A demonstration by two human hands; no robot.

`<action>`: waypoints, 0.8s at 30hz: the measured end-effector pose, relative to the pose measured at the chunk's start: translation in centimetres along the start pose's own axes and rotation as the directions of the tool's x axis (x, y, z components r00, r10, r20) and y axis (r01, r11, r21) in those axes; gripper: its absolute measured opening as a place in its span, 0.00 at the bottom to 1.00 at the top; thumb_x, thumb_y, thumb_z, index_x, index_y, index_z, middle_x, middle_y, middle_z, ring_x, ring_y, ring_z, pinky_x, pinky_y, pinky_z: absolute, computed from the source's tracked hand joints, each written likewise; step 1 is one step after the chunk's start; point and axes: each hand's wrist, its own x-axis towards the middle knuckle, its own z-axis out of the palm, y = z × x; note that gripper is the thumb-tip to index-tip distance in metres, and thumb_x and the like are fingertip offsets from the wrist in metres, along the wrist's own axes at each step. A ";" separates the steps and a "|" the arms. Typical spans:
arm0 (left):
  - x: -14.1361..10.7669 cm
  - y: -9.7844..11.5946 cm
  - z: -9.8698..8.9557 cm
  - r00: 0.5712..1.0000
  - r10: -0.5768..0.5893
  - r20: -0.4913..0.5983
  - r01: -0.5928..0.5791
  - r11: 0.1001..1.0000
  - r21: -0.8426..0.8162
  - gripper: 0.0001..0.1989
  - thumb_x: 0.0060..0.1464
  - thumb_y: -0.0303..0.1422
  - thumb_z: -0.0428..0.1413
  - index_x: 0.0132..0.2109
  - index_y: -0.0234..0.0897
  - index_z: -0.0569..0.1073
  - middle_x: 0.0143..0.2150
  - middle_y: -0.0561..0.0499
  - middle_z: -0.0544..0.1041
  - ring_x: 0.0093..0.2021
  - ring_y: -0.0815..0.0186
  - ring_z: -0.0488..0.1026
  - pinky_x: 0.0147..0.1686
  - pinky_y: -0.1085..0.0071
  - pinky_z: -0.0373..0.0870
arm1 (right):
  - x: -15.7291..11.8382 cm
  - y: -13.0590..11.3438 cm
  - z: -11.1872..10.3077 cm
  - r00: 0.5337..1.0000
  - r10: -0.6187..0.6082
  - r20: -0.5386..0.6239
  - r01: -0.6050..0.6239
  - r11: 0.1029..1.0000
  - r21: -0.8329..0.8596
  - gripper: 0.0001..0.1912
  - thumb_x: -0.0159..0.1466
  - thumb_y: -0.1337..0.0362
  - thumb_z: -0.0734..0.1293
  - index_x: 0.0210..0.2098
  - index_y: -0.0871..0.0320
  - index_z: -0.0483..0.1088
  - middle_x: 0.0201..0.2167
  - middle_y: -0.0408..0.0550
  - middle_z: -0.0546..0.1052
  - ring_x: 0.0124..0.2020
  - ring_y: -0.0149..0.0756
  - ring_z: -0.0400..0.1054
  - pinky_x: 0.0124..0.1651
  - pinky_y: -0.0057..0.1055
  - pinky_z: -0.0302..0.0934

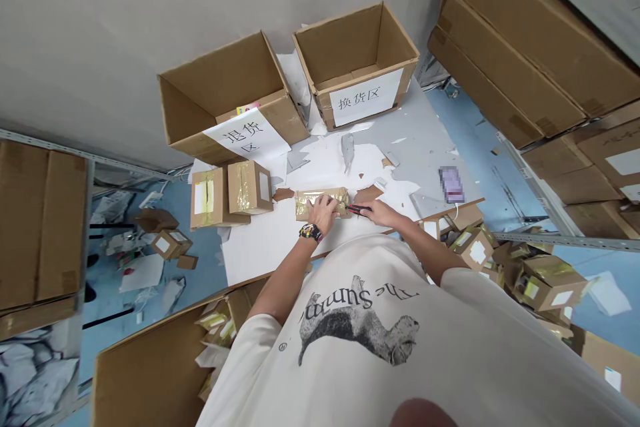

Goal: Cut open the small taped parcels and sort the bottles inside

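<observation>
A small parcel wrapped in shiny tan tape (303, 204) lies on the white, torn table surface (255, 247). Across its top rests my left hand (324, 211), fingers bent and pressing on it, with a dark watch on the wrist. My right hand (381, 213) is closed around a red and black cutter (359, 210), whose tip meets the parcel's right end. The blade itself is too small to make out. Two taped cartons (207, 197) (245, 188) stand to the left of the parcel.
Two large open boxes with paper signs (225, 87) (355, 73) stand at the table's back. A phone with a cable (451, 185) lies at the right. Torn paper scraps surround the parcel. Parcels fill the area below right; an open carton (150, 367) stands below left.
</observation>
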 end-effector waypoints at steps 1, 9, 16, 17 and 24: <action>0.1 -0.1 -0.1 1.000 0.000 -0.001 0.000 1.000 -0.009 0.17 0.68 0.32 0.65 0.61 0.47 0.81 0.65 0.39 0.77 0.70 0.41 0.68 0.73 0.31 0.54 | -0.1 -0.1 0.2 1.000 0.006 0.002 -0.006 1.000 0.005 0.19 0.75 0.60 0.70 0.62 0.46 0.86 0.48 0.46 0.89 0.44 0.44 0.81 0.53 0.35 0.72; -2.0 -1.8 -0.1 0.936 -0.127 -0.328 0.044 0.967 -0.249 0.35 0.67 0.41 0.66 0.77 0.41 0.70 0.79 0.35 0.66 0.80 0.41 0.61 0.79 0.44 0.55 | -3.6 1.7 -0.7 0.963 0.246 -0.108 -0.164 0.856 0.489 0.34 0.69 0.48 0.71 0.70 0.56 0.78 0.24 0.39 0.74 0.20 0.32 0.63 0.24 0.29 0.61; -4.1 -3.8 2.8 0.697 -0.712 -0.081 0.424 0.501 -0.755 0.31 0.73 0.44 0.56 0.76 0.36 0.69 0.71 0.34 0.78 0.72 0.45 0.75 0.73 0.47 0.69 | -1.4 0.1 2.5 0.843 0.345 -0.412 -0.009 0.776 0.631 0.46 0.64 0.53 0.70 0.81 0.51 0.62 0.41 0.45 0.82 0.29 0.35 0.71 0.32 0.33 0.72; -4.3 -3.8 3.1 0.746 -0.666 -0.024 0.405 0.481 -0.778 0.28 0.74 0.45 0.55 0.73 0.37 0.73 0.67 0.36 0.81 0.68 0.47 0.78 0.71 0.49 0.71 | -1.0 -0.3 3.3 0.834 0.324 -0.447 0.014 0.797 0.604 0.47 0.65 0.53 0.69 0.82 0.51 0.59 0.46 0.47 0.83 0.32 0.36 0.73 0.35 0.35 0.75; -5.5 -1.1 3.4 0.888 -0.456 -0.061 0.176 0.460 -0.870 0.26 0.75 0.51 0.55 0.67 0.39 0.77 0.66 0.37 0.82 0.64 0.53 0.80 0.63 0.57 0.77 | -0.4 -4.6 7.6 0.903 -0.070 -0.424 0.154 0.974 0.167 0.44 0.75 0.55 0.63 0.87 0.52 0.47 0.79 0.58 0.68 0.71 0.50 0.70 0.74 0.49 0.66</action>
